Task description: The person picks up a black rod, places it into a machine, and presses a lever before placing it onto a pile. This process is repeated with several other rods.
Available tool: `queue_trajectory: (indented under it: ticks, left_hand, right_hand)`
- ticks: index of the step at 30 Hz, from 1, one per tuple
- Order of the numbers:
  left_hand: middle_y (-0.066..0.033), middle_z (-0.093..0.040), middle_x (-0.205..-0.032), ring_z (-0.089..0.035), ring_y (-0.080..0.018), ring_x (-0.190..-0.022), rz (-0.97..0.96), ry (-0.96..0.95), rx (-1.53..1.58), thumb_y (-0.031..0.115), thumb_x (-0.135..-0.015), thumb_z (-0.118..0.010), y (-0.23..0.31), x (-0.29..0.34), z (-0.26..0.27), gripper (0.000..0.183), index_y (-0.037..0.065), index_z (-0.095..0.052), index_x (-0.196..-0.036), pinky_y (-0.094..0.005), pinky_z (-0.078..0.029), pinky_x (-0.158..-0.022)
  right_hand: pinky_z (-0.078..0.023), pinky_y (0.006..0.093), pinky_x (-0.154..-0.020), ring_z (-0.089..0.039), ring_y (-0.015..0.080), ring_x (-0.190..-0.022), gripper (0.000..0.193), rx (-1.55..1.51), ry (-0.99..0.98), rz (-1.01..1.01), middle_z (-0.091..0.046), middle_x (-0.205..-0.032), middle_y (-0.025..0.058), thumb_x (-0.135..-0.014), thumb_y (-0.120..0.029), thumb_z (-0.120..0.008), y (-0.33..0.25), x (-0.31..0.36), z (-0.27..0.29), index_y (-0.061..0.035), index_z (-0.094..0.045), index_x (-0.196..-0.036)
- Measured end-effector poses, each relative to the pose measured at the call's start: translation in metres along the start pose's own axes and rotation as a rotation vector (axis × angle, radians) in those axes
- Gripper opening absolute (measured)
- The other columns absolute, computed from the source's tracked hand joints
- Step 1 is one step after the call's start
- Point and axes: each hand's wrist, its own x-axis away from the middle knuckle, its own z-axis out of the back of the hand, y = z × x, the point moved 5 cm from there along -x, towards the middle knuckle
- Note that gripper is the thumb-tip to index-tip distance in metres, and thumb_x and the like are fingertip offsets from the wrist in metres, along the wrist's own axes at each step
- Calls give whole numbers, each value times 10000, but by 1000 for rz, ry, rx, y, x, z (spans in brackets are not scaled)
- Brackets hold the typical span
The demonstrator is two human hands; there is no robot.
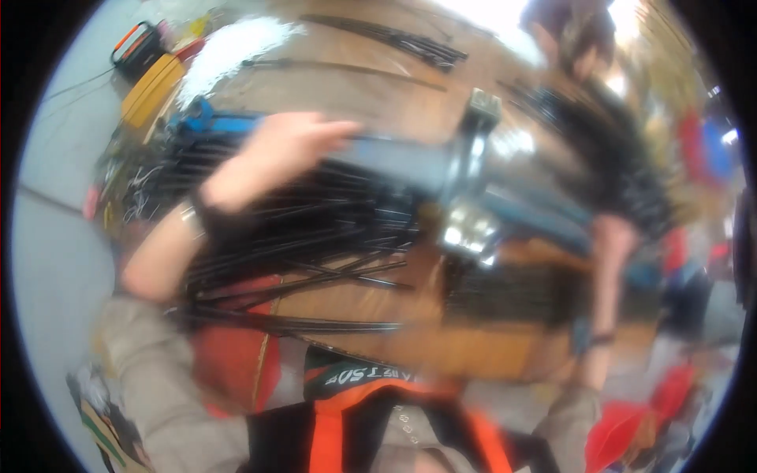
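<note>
The frame is smeared by motion. My left hand (303,142), with a dark band and a watch at its wrist, is over a long blue-grey bar (394,162). Its fingers stretch to the right and nothing shows in them; whether it touches the bar I cannot tell. Below it lies a bundle of thin black rods (292,229). A shiny metal clamp-like part (469,146) stands across the bar, with a bright metal block (471,235) nearer me. My right sleeve (564,426) shows at lower right; a blurred bare forearm (613,260) rises above it, its owner unclear, and my right hand's fingers cannot be made out.
Across the wooden table (347,303), a person in dark clothing (615,134) leans in at the far right. More black rods (402,43) lie at the back. A yellow box (151,88) and a black case (138,51) stand far left; a red surface (236,355) is nearer me.
</note>
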Motion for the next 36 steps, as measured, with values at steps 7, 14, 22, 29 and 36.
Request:
queue_trajectory:
  ticks: [7, 14, 22, 29, 36]
  left_hand:
    - [-124, -664, -817, -649, -342, -747, -205, 86, 249, 207, -923, -578, 64, -97, -63, 143, 154, -658, -1030, -434, -517, -644]
    - [-146, -672, -805, -639, -383, -756, -111, -70, 321, 272, -943, -568, 66, -99, -86, 192, 102, -657, -931, -480, -504, -679]
    - [-126, -683, -804, -650, -382, -779, -183, 77, 362, 261, -899, -595, 73, -102, -89, 165, 111, -665, -905, -476, -509, -671]
    - [-160, -658, -789, -629, -407, -769, 5, -15, 234, 247, -918, -564, 76, -102, -87, 151, 118, -614, -858, -499, -493, -649]
    - [-184, -639, -782, -608, -436, -785, 34, -108, 203, 262, -951, -538, 77, -112, -89, 194, 89, -572, -867, -518, -476, -660]
  right_hand:
    - [-458, 461, -801, -574, 365, -918, 106, -146, 52, -137, -626, -927, 174, -904, -58, -581, 60, 51, -34, -17, -636, -985]
    - [-444, 451, -938, -578, 368, -1015, 141, -122, 43, -269, -627, -1040, 192, -944, -76, -563, 43, 52, -40, -4, -636, -1041]
    - [-388, 432, -1045, -529, 339, -1198, 274, -207, 53, -180, -621, -1213, 185, -948, -70, -561, 24, 52, -22, -21, -630, -1208]
    - [-358, 415, -1018, -553, 303, -1202, 366, -377, 127, 19, -673, -1167, 96, -858, -73, -665, -118, 26, 39, -63, -646, -1223]
    - [-384, 420, -931, -600, 298, -1078, 386, -520, 42, -151, -684, -1081, 97, -822, -113, -703, -144, 26, 41, -51, -641, -1198]
